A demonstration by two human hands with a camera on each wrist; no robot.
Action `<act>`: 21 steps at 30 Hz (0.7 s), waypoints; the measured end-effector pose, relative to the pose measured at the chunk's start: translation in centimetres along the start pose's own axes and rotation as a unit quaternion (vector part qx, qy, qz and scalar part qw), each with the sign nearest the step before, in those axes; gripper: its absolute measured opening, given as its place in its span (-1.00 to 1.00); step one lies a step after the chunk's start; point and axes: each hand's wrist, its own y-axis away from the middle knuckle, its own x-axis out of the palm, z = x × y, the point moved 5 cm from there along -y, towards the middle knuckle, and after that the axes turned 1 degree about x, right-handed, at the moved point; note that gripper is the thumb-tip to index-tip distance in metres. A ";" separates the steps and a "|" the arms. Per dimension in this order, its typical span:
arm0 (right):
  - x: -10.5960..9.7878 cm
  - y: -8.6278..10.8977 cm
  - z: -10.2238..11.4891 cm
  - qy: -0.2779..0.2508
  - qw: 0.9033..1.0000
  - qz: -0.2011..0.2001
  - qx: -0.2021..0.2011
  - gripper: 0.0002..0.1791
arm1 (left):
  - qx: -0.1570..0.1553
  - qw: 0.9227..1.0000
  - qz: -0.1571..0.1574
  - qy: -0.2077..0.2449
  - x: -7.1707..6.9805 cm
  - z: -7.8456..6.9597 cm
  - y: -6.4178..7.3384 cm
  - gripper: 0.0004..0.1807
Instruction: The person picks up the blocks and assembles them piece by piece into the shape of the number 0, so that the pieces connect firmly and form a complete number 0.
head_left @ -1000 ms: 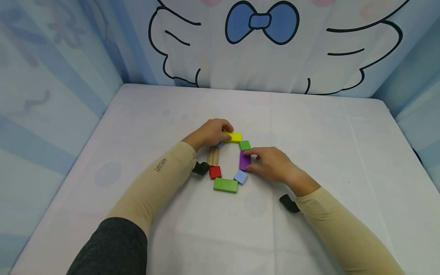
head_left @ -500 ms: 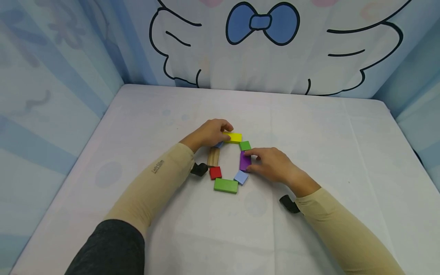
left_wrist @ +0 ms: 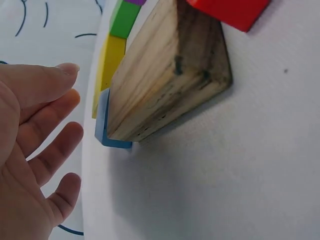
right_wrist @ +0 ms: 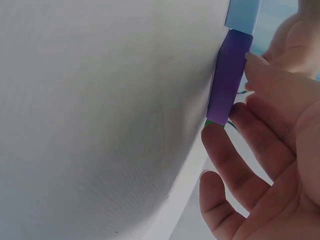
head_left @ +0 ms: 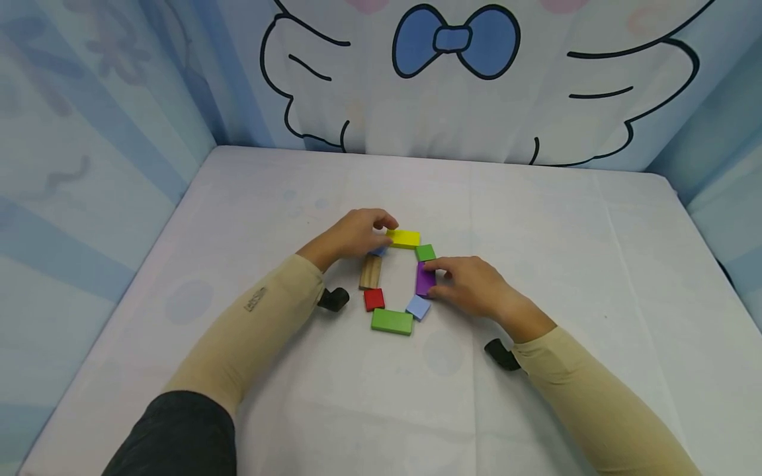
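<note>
Several wooden blocks lie end to end in a ring on the white table. My left hand (head_left: 351,237) is at the far left of the ring, its thumb and fingers parted and holding nothing, beside the yellow block (head_left: 406,239) and a half-hidden blue block (head_left: 379,251). On the right side, my right hand (head_left: 473,284) pinches the purple block (head_left: 425,281) between thumb and forefinger. The right wrist view has the thumb on that purple block (right_wrist: 230,77) near one end and fingertips by the other. A small green block (head_left: 425,252) joins yellow to purple.
The ring's left side has a bare wood block (head_left: 370,272) and a red block (head_left: 374,299). Nearest to me are a long green block (head_left: 391,322) and a light blue block (head_left: 418,307). A printed curtain (head_left: 452,112) stands behind the table (head_left: 536,218).
My left hand has let go of the yellow block and drawn back a little to the left. The right hand stays at the purple block, and the ring keeps its shape.
</note>
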 end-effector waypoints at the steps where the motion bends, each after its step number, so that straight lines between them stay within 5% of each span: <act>1: 0.0 0.0 0.0 -0.001 1.000 -0.001 -0.002 -0.47 | 0.001 1.000 0.000 -0.001 0.0 0.0 0.2 -0.62; 14: 0.1 0.1 0.1 0.002 1.000 -0.001 0.006 -0.48 | 0.011 1.000 0.012 -0.010 0.0 0.2 3.1 -0.62; 21: 0.0 0.2 0.3 0.008 1.000 -0.006 0.003 -0.49 | 0.063 0.997 0.036 -0.026 0.7 0.1 4.5 -0.62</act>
